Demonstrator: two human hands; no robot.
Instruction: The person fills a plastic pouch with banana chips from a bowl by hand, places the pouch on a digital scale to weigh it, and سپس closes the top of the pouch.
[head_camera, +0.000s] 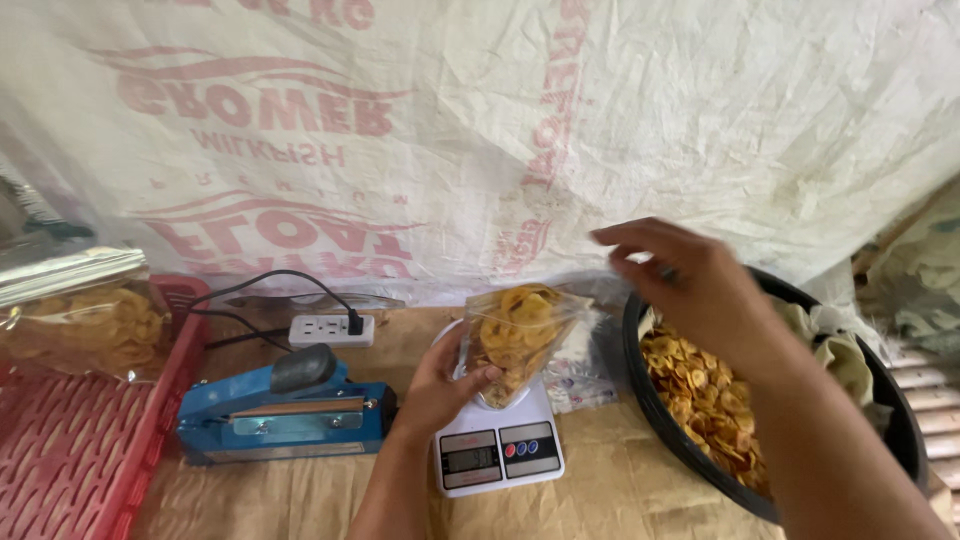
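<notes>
My left hand (440, 385) grips a clear plastic bag of yellow banana chips (515, 335) and keeps it on top of a small white kitchen scale (500, 455). My right hand (685, 280) hovers over the bag's open top and the near rim of a big black basin (650, 400) of loose chips (705, 395). Its fingers are pinched together; whether it holds a chip or the bag's edge I cannot tell.
A blue heat sealer (280, 415) lies left of the scale, with a white power strip (330, 328) behind it. A red plastic crate (80, 440) at far left holds a filled chip bag (85, 320). Brown paper covers the table; a white woven sack hangs behind.
</notes>
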